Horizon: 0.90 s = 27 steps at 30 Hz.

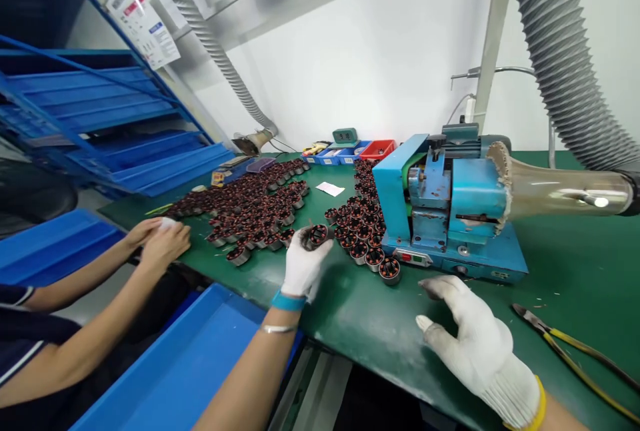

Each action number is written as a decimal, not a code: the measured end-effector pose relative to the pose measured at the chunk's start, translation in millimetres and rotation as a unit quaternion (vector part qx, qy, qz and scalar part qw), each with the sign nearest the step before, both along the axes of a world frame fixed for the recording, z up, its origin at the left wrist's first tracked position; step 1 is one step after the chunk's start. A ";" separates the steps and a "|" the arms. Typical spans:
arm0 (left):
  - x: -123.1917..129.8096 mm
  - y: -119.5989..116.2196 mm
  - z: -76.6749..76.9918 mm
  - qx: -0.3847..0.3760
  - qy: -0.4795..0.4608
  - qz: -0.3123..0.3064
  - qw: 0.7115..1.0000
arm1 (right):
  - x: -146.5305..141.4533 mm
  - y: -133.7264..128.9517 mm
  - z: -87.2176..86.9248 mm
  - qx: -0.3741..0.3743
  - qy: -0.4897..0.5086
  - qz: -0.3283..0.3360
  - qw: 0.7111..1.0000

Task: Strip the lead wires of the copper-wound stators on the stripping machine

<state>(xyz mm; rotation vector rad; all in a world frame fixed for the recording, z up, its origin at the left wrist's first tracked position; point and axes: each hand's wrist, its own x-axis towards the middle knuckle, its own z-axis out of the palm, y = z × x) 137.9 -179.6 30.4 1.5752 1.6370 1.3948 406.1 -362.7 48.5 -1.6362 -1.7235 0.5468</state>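
Observation:
My left hand point(300, 270), in a white glove with a blue band at the wrist, is closed around a motor stator point(317, 236), a short metal ring with copper windings inside. It is raised over the near part of the green table. My right hand point(473, 338), in a white glove with a yellow cuff edge and darkened fingertips, is open, thumb and fingers apart with nothing between them. It is in front of the blue bench machine point(435, 208). Between my hands and behind them lie more stators point(375, 258), the nearest one point(389, 271) by the machine's front left corner.
Yellow-handled cutting pliers point(565, 344) lie at right. A large group of stators point(255, 211) covers the table's left part. Blue trays point(200, 358) stand below the front edge. A co-worker's hands point(163, 241) hold something white at left. A grey duct point(565, 51) joins the machine.

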 end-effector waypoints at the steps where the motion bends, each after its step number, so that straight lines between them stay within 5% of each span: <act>1: 14.1 -16.7 4.1 0.004 -0.007 -0.032 0.999 | -1.6 -1.0 3.8 -0.005 0.018 -0.006 1.000; 6: 98.2 -80.1 21.0 0.001 -0.011 -0.349 0.937 | -1.8 -0.4 23.7 0.010 0.136 -0.071 0.988; 9: 139.9 -84.5 28.3 0.001 -0.013 -0.439 0.898 | 8.5 7.3 24.5 0.047 0.234 -0.122 0.963; 15: 186.7 -73.7 39.4 -0.069 -0.098 -0.435 0.892 | 30.2 23.4 18.1 0.113 0.348 -0.197 0.909; 27: 200.8 -72.3 50.0 -0.091 -0.178 -0.414 0.888 | 38.5 40.3 33.8 0.076 0.311 -0.226 0.920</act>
